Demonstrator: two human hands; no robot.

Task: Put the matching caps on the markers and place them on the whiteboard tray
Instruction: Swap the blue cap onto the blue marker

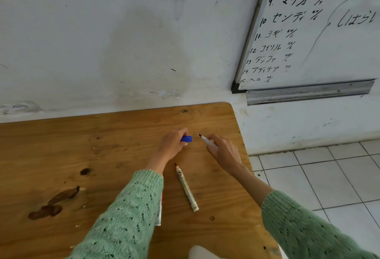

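Note:
My left hand (173,143) is closed around a blue cap (186,139) just above the wooden table (102,145). A short gap to the right, my right hand (223,149) grips an uncapped white marker (207,140) with its dark tip pointing toward the cap. A second uncapped white marker (186,187) lies on the table between my forearms. Another marker (159,213) shows only partly from under my left sleeve. The metal whiteboard tray (308,93) hangs on the wall at upper right and holds nothing.
The whiteboard (318,32), covered in writing, is mounted above the tray. The table's right edge (244,145) drops to a white tiled floor (329,176). Dark stains (55,203) mark the table at left. A pale object (203,252) sits at the bottom edge.

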